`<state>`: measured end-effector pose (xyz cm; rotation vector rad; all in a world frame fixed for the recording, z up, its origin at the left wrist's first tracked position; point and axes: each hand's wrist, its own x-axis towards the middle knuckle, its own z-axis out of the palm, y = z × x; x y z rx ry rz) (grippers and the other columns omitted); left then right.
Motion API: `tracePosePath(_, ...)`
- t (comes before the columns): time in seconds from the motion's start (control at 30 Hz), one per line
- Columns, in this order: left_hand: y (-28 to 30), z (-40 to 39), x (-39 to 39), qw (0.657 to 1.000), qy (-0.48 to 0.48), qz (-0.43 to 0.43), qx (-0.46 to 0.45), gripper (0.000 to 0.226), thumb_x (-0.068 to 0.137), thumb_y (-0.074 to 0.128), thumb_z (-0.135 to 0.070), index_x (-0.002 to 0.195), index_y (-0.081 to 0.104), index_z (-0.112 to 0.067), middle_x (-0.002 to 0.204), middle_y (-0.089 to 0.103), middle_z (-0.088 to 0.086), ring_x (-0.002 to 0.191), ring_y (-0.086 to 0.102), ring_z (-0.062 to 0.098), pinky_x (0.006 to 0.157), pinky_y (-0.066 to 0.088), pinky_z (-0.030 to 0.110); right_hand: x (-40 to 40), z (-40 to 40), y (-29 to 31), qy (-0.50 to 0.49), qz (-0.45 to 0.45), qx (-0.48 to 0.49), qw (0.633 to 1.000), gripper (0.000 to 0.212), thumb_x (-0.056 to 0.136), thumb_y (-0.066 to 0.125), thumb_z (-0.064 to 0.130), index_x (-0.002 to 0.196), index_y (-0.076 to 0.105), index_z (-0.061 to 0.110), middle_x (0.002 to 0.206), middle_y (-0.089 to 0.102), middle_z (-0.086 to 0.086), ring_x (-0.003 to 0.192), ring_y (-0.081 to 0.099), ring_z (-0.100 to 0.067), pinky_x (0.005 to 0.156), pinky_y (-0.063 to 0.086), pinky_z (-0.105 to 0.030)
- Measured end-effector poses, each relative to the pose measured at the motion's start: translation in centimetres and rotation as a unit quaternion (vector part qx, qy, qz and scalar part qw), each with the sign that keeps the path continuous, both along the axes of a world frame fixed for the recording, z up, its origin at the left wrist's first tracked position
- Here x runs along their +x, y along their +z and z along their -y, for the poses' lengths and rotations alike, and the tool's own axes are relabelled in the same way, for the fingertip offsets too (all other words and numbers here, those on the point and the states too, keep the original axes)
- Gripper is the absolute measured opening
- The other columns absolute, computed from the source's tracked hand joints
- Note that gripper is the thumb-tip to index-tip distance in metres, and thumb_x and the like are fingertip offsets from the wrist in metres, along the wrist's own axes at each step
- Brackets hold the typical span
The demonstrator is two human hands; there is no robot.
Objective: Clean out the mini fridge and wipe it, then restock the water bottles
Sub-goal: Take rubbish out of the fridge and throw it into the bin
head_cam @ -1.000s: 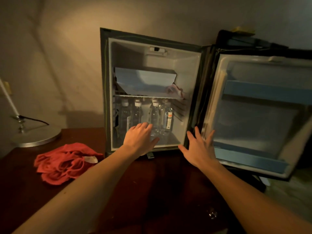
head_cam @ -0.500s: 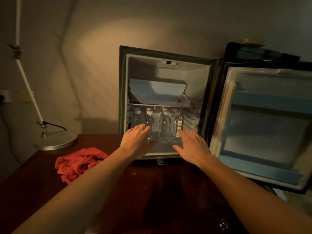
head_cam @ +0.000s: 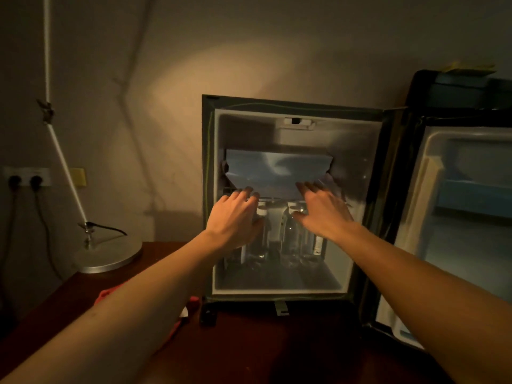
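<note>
Fridge: small open white-lined mini fridge [head_cam: 357, 206] — clear capped water bottles [head_cam: 291, 231] are kept below.
Hands: left hand [head_cam: 235, 217] and right hand [head_cam: 322, 212] — raised since earlier, fingers extended, nothing gripped.

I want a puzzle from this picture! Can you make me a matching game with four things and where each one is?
Things:
1. water bottles
2. lamp base
3. red cloth
4. pale blue box

Places:
A. on the upper shelf of the fridge
B. on the table, partly hidden by the left arm
C. on the table's far left corner
D. on the fridge floor, under the shelf

Pairs: 1-D, 2-C, 3-B, 4-A
</note>
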<state>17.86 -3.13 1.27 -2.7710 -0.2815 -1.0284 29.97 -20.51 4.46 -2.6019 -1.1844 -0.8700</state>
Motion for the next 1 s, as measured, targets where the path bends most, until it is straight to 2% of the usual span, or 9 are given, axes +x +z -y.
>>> tracePosePath(0.2,1.0,-1.8,2.0,0.999,0.019,0.012,0.026,0.052,0.089,0.058,-0.042,0.134,0.051,-0.017,0.143,0.05,0.005,0.13,0.047,0.026,0.101,0.043,0.04,3.8,-3.6,0.2,0.027,0.016,-0.031,0.999,0.078,0.085,0.057,0.059,0.148,0.033,0.02,0.147,0.044,-0.003,0.135,0.04,-0.024,0.107,0.036,-0.043)
tracePosePath(0.33,0.9,-3.0,3.1,0.999,0.02,0.009,0.031,0.049,0.085,0.06,-0.043,0.126,0.056,-0.017,0.13,0.059,0.005,0.119,0.055,0.027,0.099,0.044,0.039,5.7,-5.8,-0.1,0.031,-0.081,-0.07,0.994,0.078,0.091,0.042,0.066,0.153,0.021,0.024,0.158,0.028,0.0,0.143,0.029,-0.024,0.112,0.031,-0.045)
tracePosePath(0.4,0.6,-3.5,3.5,0.999,0.023,0.012,0.039,0.045,0.085,0.059,-0.044,0.122,0.057,-0.018,0.126,0.062,0.004,0.116,0.057,0.025,0.099,0.043,0.037,6.4,-6.3,-0.7,0.04,-0.117,-0.089,0.988,0.071,0.091,0.038,0.067,0.148,0.032,0.025,0.154,0.036,-0.001,0.138,0.037,-0.026,0.107,0.038,-0.044)
tracePosePath(0.53,0.2,-3.4,3.8,0.999,0.016,0.02,0.03,0.043,0.085,0.061,-0.041,0.121,0.06,-0.017,0.121,0.064,0.005,0.113,0.059,0.026,0.099,0.043,0.038,7.2,-6.0,-1.9,0.06,-0.084,-0.079,0.992,0.044,0.099,0.034,0.054,0.128,0.055,0.027,0.136,0.057,-0.004,0.119,0.055,-0.03,0.089,0.048,-0.039)
tracePosePath(0.63,0.2,-2.7,3.1,0.999,-0.007,0.027,0.022,0.042,0.087,0.062,-0.037,0.123,0.059,-0.015,0.121,0.064,0.006,0.11,0.06,0.028,0.094,0.048,0.041,7.6,-5.6,-1.7,0.043,-0.046,-0.103,0.993,0.034,0.102,0.042,0.035,0.134,0.052,0.032,0.134,0.057,-0.005,0.117,0.056,-0.03,0.09,0.046,-0.038)
tracePosePath(0.73,0.4,-2.6,1.9,0.999,-0.031,0.021,0.021,0.034,0.09,0.057,-0.029,0.121,0.057,-0.014,0.117,0.062,0.007,0.103,0.061,0.027,0.08,0.056,0.041,7.5,-5.5,-1.5,0.034,-0.053,-0.101,0.993,0.035,0.101,0.047,0.027,0.135,0.051,0.033,0.131,0.057,-0.006,0.116,0.055,-0.03,0.09,0.045,-0.037)
tracePosePath(0.83,0.4,-3.0,1.3,0.999,-0.04,0.001,0.015,0.029,0.09,0.056,-0.017,0.118,0.056,-0.012,0.115,0.06,0.008,0.1,0.06,0.028,0.072,0.057,0.044,6.7,-5.5,-0.8,0.041,-0.078,-0.075,0.993,0.032,0.102,0.042,0.041,0.127,0.059,0.031,0.128,0.06,-0.004,0.114,0.057,-0.029,0.085,0.045,-0.037)
tracePosePath(0.93,0.6,-3.3,1.2,0.999,-0.049,-0.005,0.011,0.044,0.083,0.065,-0.004,0.125,0.054,-0.009,0.123,0.058,0.011,0.11,0.057,0.03,0.078,0.057,0.047,5.4,-5.7,-0.8,0.054,-0.129,-0.037,0.989,0.049,0.096,0.037,0.061,0.123,0.06,0.027,0.126,0.062,-0.003,0.113,0.058,-0.028,0.086,0.048,-0.038)
tracePosePath(1.0,1.0,-3.1,1.3,0.998,-0.057,0.014,0.003,0.054,0.078,0.069,0.005,0.128,0.055,-0.007,0.127,0.059,0.013,0.114,0.057,0.032,0.082,0.057,0.046,4.3,-6.2,-0.8,0.066,-0.129,-0.027,0.989,0.056,0.092,0.043,0.065,0.132,0.053,0.028,0.132,0.06,-0.003,0.119,0.055,-0.028,0.092,0.048,-0.04)
